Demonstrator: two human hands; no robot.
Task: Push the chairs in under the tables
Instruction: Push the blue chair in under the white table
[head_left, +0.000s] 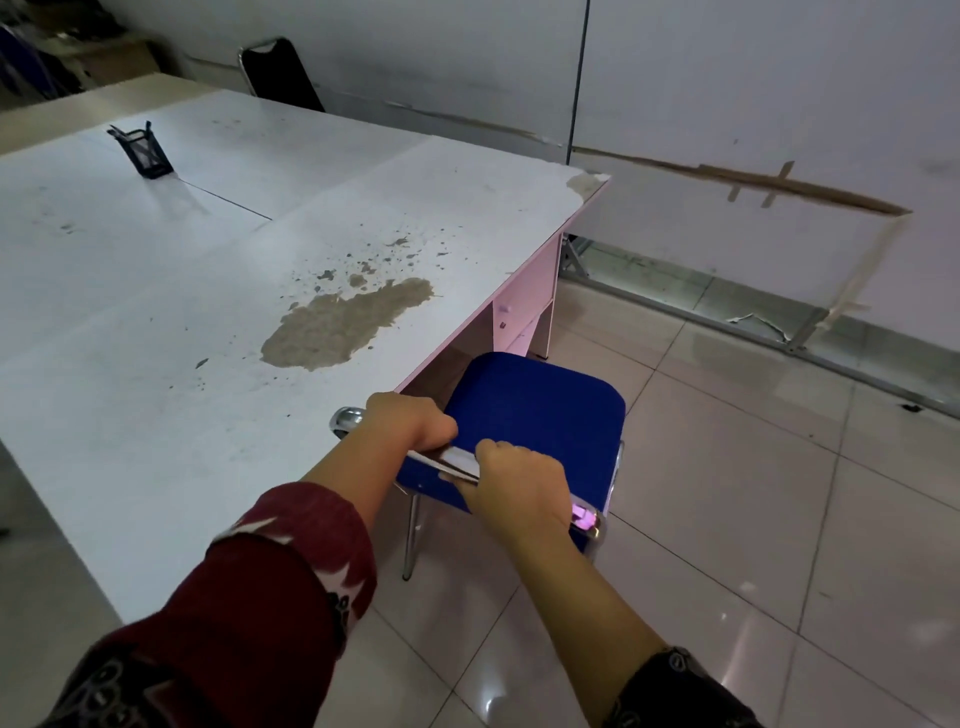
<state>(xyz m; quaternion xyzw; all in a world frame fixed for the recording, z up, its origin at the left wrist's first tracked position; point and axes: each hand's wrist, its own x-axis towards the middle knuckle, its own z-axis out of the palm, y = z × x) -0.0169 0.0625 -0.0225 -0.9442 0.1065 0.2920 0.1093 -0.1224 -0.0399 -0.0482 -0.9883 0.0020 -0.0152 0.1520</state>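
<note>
Tiled floor (727, 493), white worn table (208, 312) at left. L hand (410, 421) & R hand (519, 483) both closed on chrome backrest bar of blue chair (535, 410); seat front edge just under table edge. Black pen holder (145, 153) on tabletop, black chair (280, 73) at far side.

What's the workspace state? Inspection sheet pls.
Surface: white table, top worn, laminate peeled in a brown patch.
Job's things: blue chair, seat mostly out from under the table edge; black chair at far side.
Clutter: black pen holder on table.
Grippers: left hand and right hand both grip the blue chair's chrome backrest.
Cables: nothing seen.
Surroundings: tiled floor, white wall with tape marks.
</note>
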